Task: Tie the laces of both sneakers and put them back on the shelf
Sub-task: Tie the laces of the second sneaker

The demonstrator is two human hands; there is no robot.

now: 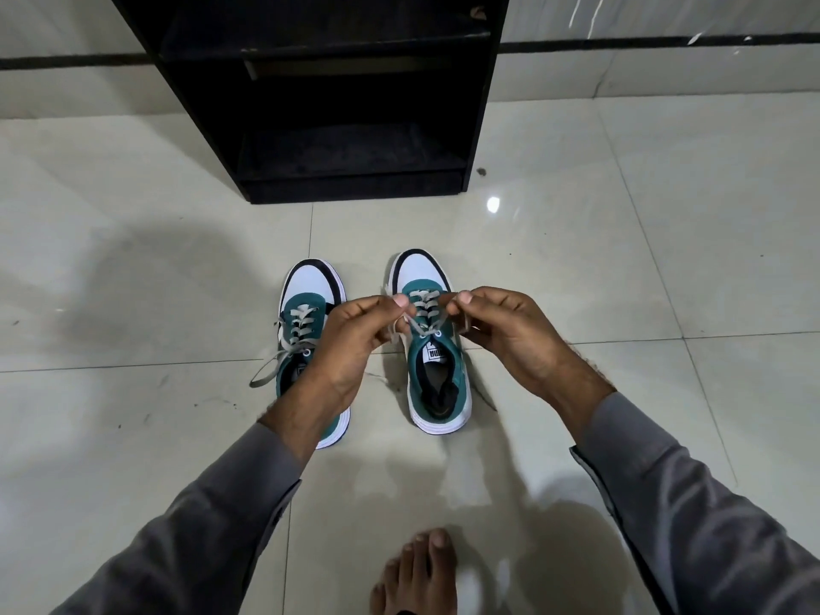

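Observation:
Two teal and white sneakers stand side by side on the tiled floor, toes pointing away from me. Over the right sneaker, my left hand pinches one grey lace end and my right hand pinches the other, each pulled out to its own side. The laces cross just above the tongue. The left sneaker has loose grey laces trailing off its left side; my left wrist hides its heel part. A black shelf unit stands beyond the sneakers, its lower compartments dark and bare.
Glossy pale floor tiles spread all around. A bare foot rests at the bottom edge, near me. A dark skirting line runs along the wall behind the shelf. Grey sleeves cover both forearms.

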